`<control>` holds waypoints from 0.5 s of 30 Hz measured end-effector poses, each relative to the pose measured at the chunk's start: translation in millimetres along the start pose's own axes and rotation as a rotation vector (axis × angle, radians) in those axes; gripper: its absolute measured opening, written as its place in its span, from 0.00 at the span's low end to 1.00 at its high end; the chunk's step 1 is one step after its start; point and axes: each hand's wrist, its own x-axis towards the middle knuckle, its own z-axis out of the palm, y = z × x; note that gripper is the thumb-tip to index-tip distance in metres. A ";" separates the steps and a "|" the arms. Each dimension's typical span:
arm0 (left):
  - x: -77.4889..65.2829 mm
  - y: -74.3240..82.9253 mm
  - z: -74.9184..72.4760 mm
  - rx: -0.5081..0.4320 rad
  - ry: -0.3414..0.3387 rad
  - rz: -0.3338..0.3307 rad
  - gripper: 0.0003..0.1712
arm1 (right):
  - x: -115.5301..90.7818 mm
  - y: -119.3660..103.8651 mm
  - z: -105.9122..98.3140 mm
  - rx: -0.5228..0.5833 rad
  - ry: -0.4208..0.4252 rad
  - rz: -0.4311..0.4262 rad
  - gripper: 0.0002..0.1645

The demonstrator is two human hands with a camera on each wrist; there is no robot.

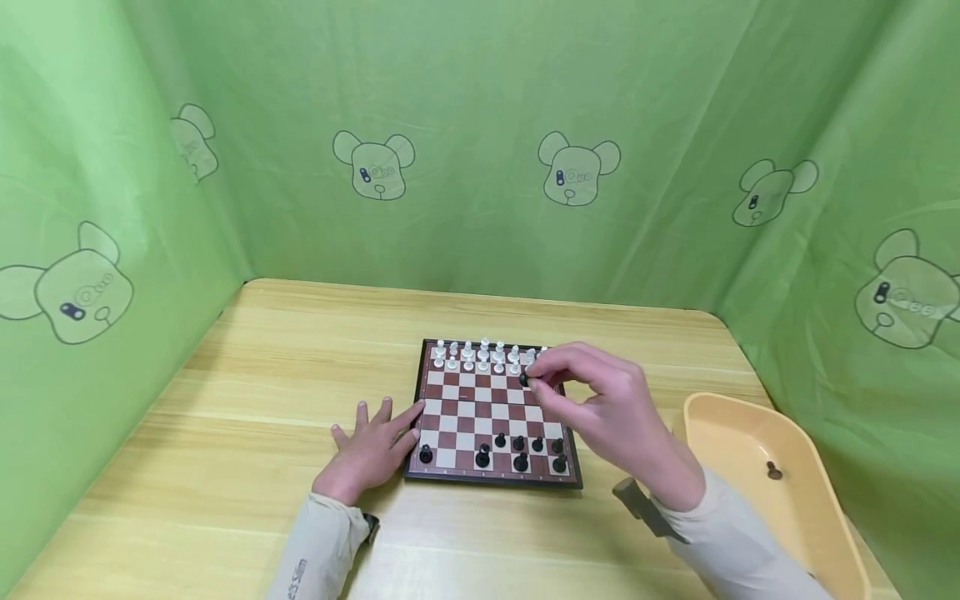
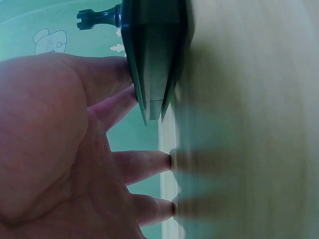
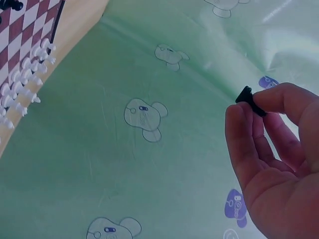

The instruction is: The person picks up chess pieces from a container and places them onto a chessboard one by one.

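Note:
A chessboard (image 1: 455, 425) lies on the table with two rows of white chess pieces (image 1: 483, 354) along its far side. Several black chess pieces (image 1: 521, 462) stand at the near side, mostly to the right, and a black rook (image 2: 97, 18) is at the near left corner. My right hand (image 1: 611, 400) pinches a small black chess piece (image 3: 250, 102) between thumb and fingertips, held up over the right half of the board. My left hand (image 1: 371, 450) rests beside the board's left edge with fingers spread, its thumb and one finger touching that edge.
An orange-yellow tray (image 1: 720, 442) sits at the right of the table, with a dark chess piece (image 1: 774, 471) inside. Green curtains (image 1: 480, 233) with bear-head prints surround the wooden table (image 1: 247, 417) at the back and sides.

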 end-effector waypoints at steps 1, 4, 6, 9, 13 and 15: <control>0.1 -0.2 0.0 -0.001 0.001 0.000 0.30 | 0.1 0.9 2.5 0.010 -0.008 -0.001 0.13; 0.4 -0.6 0.1 -0.003 0.002 -0.001 0.30 | -0.1 2.4 10.1 0.036 -0.029 0.009 0.15; 0.8 -0.8 0.2 -0.004 0.001 -0.001 0.30 | -0.4 2.7 14.7 0.044 -0.043 0.022 0.15; 1.4 -0.8 0.3 -0.004 0.001 0.000 0.30 | -1.5 3.5 21.6 0.057 -0.052 0.023 0.16; 1.9 -0.4 0.1 -0.006 0.001 0.003 0.30 | -4.1 6.4 30.9 0.073 -0.059 0.031 0.17; 2.0 -0.2 -0.1 -0.007 0.000 0.002 0.30 | -6.2 9.2 35.9 0.081 -0.073 0.044 0.16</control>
